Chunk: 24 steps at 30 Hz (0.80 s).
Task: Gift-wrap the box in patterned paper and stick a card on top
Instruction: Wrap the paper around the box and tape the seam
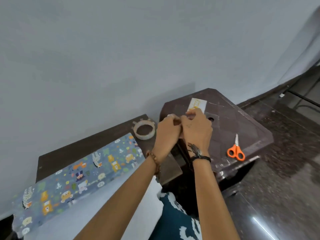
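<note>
I have both hands, left (167, 129) and right (196, 126), pinching something small together, probably tape. The card (197, 105) lies just beyond; the wrapped box (83, 172) sits left. I reckon tape could fold onto itself.

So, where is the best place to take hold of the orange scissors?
Probably by the orange handle loops, coming from the near side. The scissors lie flat and closed on the stool, loops toward the person, blades pointing away.
</note>
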Motion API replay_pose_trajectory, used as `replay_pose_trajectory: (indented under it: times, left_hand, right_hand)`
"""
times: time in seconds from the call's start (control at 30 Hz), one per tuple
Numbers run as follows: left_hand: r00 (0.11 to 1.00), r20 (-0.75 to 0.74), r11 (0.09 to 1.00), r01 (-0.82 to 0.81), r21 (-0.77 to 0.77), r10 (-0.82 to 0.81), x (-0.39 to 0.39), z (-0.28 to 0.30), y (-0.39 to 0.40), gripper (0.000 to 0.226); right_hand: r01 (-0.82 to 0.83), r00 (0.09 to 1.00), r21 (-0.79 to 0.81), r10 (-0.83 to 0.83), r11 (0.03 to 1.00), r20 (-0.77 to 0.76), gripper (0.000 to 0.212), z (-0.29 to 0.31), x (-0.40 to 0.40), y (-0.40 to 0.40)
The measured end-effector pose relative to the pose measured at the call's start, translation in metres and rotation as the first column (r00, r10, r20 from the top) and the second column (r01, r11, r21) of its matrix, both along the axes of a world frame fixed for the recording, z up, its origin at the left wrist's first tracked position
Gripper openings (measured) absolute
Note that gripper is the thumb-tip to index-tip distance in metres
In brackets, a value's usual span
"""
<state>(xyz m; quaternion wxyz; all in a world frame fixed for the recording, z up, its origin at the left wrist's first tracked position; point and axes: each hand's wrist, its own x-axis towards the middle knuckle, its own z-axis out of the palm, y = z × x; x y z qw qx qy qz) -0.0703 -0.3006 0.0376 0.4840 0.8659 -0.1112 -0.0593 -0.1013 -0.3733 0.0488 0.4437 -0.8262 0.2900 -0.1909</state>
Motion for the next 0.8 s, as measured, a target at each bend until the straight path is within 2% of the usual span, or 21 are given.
replay_pose_trajectory:
  times: [0.13,0.2,0.3,0.37,0.47,0.63,0.8]
  left_hand:
    - [0.996,-0.035,0.992,0.076,-0.105,-0.08,-0.034,-0.001,-0.06,0.011]
    - [0.992,-0.053,0.989,0.108,-0.096,-0.114,-0.046,-0.016,-0.088,0.011]
    - [0.98,-0.083,0.983,0.183,0.016,-0.181,-0.056,-0.043,-0.117,0.014]
    - [0.967,-0.108,0.956,0.247,0.156,-0.232,-0.057,-0.061,-0.127,0.021]
    - [0.951,-0.103,0.906,0.309,0.291,-0.291,-0.055,-0.08,-0.132,0.02]
    - [0.965,-0.124,0.944,0.253,0.212,-0.231,-0.054,-0.086,-0.126,0.008]
    - [0.965,-0.082,0.93,0.263,0.258,-0.251,-0.057,-0.075,-0.108,0.01]
  right_hand:
    - [0.226,0.969,0.05,-0.23,0.973,0.09,0.015,-0.001,-0.043,-0.04]
    - [0.34,0.936,0.054,-0.343,0.939,0.075,0.016,-0.016,-0.055,-0.06]
    - [0.493,0.869,-0.002,-0.492,0.87,-0.045,0.021,-0.044,-0.063,-0.084]
    - [0.549,0.824,-0.022,-0.545,0.836,-0.155,0.024,-0.062,-0.064,-0.092]
    - [0.538,0.812,0.017,-0.513,0.843,-0.279,0.026,-0.083,-0.064,-0.095]
    - [0.509,0.844,0.118,-0.469,0.852,-0.261,0.024,-0.094,-0.06,-0.093]
    - [0.5,0.856,0.186,-0.451,0.846,-0.252,0.029,-0.093,-0.064,-0.087]
